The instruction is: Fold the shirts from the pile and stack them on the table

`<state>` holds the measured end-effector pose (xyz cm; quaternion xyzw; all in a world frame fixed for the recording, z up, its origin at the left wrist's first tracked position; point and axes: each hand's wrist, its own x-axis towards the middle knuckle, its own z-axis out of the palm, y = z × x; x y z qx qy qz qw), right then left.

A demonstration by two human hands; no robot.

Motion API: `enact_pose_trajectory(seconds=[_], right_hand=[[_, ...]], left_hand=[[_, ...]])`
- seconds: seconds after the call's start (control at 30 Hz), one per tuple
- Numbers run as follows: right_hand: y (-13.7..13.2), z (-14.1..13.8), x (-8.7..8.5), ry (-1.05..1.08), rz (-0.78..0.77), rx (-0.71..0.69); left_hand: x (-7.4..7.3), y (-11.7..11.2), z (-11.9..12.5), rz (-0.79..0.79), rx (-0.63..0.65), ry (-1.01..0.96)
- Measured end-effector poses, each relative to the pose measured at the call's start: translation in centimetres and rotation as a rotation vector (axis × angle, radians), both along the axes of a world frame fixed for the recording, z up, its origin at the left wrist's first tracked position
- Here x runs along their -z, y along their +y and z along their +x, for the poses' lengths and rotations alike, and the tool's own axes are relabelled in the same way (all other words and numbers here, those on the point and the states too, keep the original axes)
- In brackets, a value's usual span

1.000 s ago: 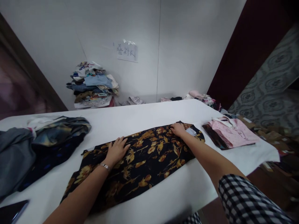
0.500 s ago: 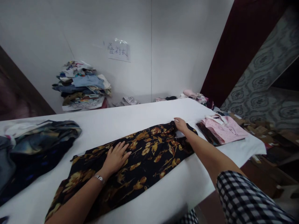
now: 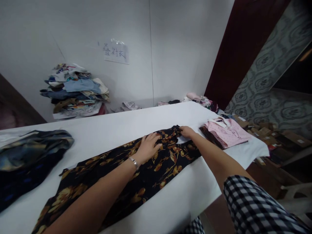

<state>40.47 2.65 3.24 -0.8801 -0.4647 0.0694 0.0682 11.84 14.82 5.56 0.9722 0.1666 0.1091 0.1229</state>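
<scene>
A black shirt with a gold and brown floral print [image 3: 156,165] lies stretched across the white table. My left hand [image 3: 148,148] rests flat on its upper part, fingers spread and palm down, with a silver band at the wrist. At the right end, by the neck opening, my right hand [image 3: 187,132] has its fingers curled over the shirt's edge. Its fingertips are partly hidden. White table surface shows through the neck opening beside that hand.
Folded clothes with a pink shirt [image 3: 226,131] on top sit at the table's right. Dark crumpled garments [image 3: 34,156] lie at the left. A tall clothes pile [image 3: 78,89] stands behind the table [image 3: 117,130], below a wall sign [image 3: 115,52]. Cardboard boxes [image 3: 268,131] are at right.
My left hand has slid right and up along the shirt, closer to the neck opening. My right hand stays at the collar end. The view has turned slightly to the right.
</scene>
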Motion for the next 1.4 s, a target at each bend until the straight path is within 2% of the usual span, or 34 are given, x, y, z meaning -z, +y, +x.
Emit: enact_pose_trajectory(seconds=[0.17,0.3,0.4,0.53,0.63,0.7,0.73,0.8,0.87,0.97,1.03,1.13,1.23,1.33,1.4], right_hand=[[0.0,0.6,-0.2,-0.061,-0.018,0.019],[-0.3,1.5,0.0,-0.059,0.05,-0.009],[-1.0,2.3,0.0,-0.021,0.144,-0.045],[-2.2,3.0,0.4,0.074,0.306,-0.077],[-2.8,3.4,1.0,0.393,0.562,-0.075],[-3.0,3.6,1.5,0.595,0.703,-0.068],[-3.0,3.7,1.6,0.638,0.722,-0.065],[-2.8,3.8,1.8,0.629,0.685,-0.055],[-2.5,3.6,1.8,0.51,0.585,-0.026],[-1.8,3.0,1.3,0.202,0.426,0.013],[-1.4,2.4,0.8,0.06,0.383,-0.003],[-0.7,1.5,0.7,-0.027,0.346,-0.17],[-0.3,0.9,1.7,-0.05,0.174,-0.297],[-0.3,1.4,3.6,-0.061,0.014,-0.244],[-0.4,2.0,4.7,-0.089,0.019,-0.238]], left_hand=[[0.5,-1.4,7.7,-0.035,0.03,0.028],[1.3,-1.7,11.3,-0.054,-0.001,0.063],[2.1,-1.5,12.4,-0.067,-0.023,0.076],[3.3,-1.0,12.7,-0.06,-0.01,0.102],[4.2,-0.7,12.6,0.004,0.02,0.132],[4.4,-0.6,12.5,0.086,0.1,0.162],[4.5,-0.5,12.5,0.129,0.158,0.171],[4.4,-0.4,12.4,0.204,0.272,0.165],[4.2,-0.4,12.3,0.233,0.33,0.159],[3.9,-0.5,12.1,0.203,0.291,0.165],[3.8,-0.6,12.1,0.163,0.233,0.124],[4.1,-1.0,11.9,0.108,0.235,0.087],[4.2,-1.7,11.6,0.063,0.26,0.105],[3.7,-2.2,10.6,0.025,0.212,0.079],[3.1,-2.3,9.1,0.008,0.185,0.079]])
